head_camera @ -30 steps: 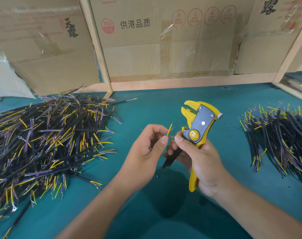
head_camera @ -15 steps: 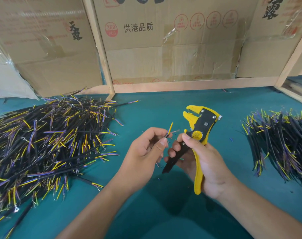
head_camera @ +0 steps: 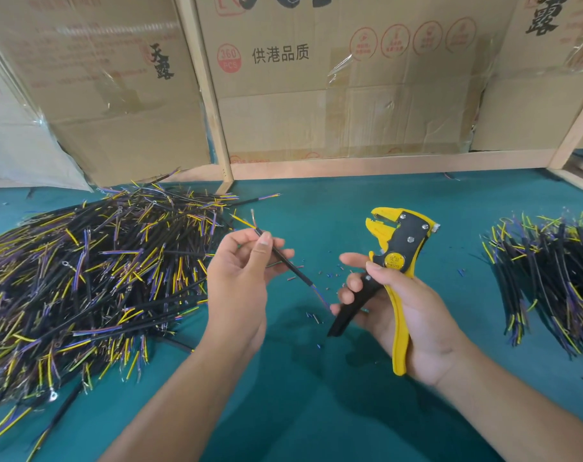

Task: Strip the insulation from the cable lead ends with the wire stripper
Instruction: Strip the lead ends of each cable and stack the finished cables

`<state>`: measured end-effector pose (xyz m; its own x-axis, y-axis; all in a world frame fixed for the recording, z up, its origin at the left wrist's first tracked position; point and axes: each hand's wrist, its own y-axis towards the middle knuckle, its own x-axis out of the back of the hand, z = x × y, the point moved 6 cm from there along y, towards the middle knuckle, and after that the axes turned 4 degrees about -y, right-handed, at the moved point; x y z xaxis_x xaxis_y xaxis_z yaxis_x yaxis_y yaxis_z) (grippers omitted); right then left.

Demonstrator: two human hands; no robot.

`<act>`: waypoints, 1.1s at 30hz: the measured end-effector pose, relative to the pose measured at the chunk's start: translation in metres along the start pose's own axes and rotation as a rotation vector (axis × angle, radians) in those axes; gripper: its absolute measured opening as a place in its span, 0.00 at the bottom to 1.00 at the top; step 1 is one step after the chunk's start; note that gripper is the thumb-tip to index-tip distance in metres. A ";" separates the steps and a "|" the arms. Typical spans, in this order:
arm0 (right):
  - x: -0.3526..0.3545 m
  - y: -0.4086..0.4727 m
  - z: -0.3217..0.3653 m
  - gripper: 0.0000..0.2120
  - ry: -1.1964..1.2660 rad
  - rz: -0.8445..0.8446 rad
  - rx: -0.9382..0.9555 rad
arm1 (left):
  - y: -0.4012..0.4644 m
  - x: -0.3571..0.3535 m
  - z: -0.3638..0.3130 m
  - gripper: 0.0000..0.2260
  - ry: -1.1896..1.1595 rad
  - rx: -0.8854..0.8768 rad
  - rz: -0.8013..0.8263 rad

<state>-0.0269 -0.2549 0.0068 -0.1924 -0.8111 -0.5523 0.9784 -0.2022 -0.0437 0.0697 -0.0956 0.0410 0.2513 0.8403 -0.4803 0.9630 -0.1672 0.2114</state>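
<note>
My left hand pinches a short black cable between thumb and fingers. The cable slants down to the right; yellow and bare leads stick out above the fingers, and a purple lead hangs from its lower end. My right hand grips the yellow and black wire stripper by its handles, jaws pointing up and to the left. The stripper's jaws hold nothing and stand well to the right of the cable.
A large heap of black cables with yellow and purple leads covers the green table at the left. A smaller heap lies at the right. Insulation scraps dot the middle. Cardboard boxes and a wooden frame stand behind.
My hands have moved apart. The left hand turned the cable so it slants across the fingers, away from the stripper, and the right hand drew the stripper to the right.
</note>
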 end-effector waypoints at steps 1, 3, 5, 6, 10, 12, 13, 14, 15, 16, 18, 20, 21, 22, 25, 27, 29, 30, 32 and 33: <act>0.003 0.001 0.001 0.16 0.003 -0.021 -0.004 | 0.000 0.001 0.000 0.04 -0.020 0.009 -0.011; 0.007 0.003 0.001 0.15 0.005 -0.059 -0.016 | 0.002 0.003 0.000 0.04 -0.064 0.026 -0.039; 0.009 0.004 0.000 0.13 0.007 -0.086 -0.036 | 0.004 0.005 0.000 0.03 -0.085 0.036 -0.062; 0.009 0.004 -0.001 0.13 0.005 -0.091 -0.052 | 0.004 0.005 -0.001 0.02 -0.087 0.038 -0.065; 0.002 0.000 -0.009 0.08 -0.074 -0.027 -0.111 | 0.002 0.001 0.001 0.05 -0.107 0.057 -0.043; -0.003 -0.003 -0.012 0.05 -0.123 0.028 -0.125 | 0.001 -0.001 0.003 0.05 -0.101 0.061 -0.035; -0.004 -0.004 -0.012 0.05 -0.139 0.048 -0.125 | 0.001 -0.001 0.003 0.05 -0.099 0.062 -0.033; -0.005 -0.004 -0.013 0.06 -0.148 0.060 -0.121 | 0.001 -0.001 0.003 0.04 -0.099 0.062 -0.034; -0.006 -0.005 -0.013 0.05 -0.153 0.070 -0.116 | 0.001 -0.001 0.003 0.04 -0.101 0.062 -0.035; -0.006 -0.005 -0.013 0.05 -0.154 0.077 -0.109 | 0.001 -0.001 0.003 0.04 -0.104 0.063 -0.034; -0.007 -0.006 -0.013 0.04 -0.164 0.087 -0.094 | 0.001 0.000 0.003 0.05 -0.103 0.065 -0.034; -0.005 -0.005 -0.013 0.04 -0.179 0.084 -0.074 | 0.001 0.000 0.005 0.05 -0.106 0.069 -0.027; -0.004 -0.005 -0.013 0.04 -0.184 0.075 -0.062 | 0.001 -0.001 0.006 0.05 -0.115 0.071 -0.023; -0.004 -0.004 -0.012 0.04 -0.191 0.063 -0.048 | 0.001 0.000 0.006 0.05 -0.121 0.078 -0.024; 0.001 -0.003 -0.007 0.04 -0.266 0.018 0.022 | -0.001 0.006 0.008 0.07 0.110 0.188 -0.071; 0.003 -0.003 -0.001 0.04 -0.355 -0.004 0.080 | 0.000 0.013 0.006 0.13 0.567 0.165 -0.069; 0.002 -0.004 0.003 0.04 -0.423 -0.012 0.129 | 0.000 0.006 -0.010 0.15 0.917 -0.110 -0.002; 0.001 -0.005 0.005 0.04 -0.452 -0.010 0.150 | -0.003 -0.004 -0.020 0.13 0.997 -0.296 0.080; -0.002 -0.006 0.006 0.05 -0.488 0.004 0.173 | -0.014 -0.026 -0.026 0.11 1.114 -0.557 0.347; -0.003 -0.007 0.006 0.04 -0.493 0.010 0.178 | -0.019 -0.033 -0.021 0.12 1.182 -0.610 0.466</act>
<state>-0.0332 -0.2546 0.0134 -0.2380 -0.9668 -0.0930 0.9605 -0.2484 0.1250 0.0408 -0.1089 0.0706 0.0089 0.7524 0.6587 0.5457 -0.5557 0.6273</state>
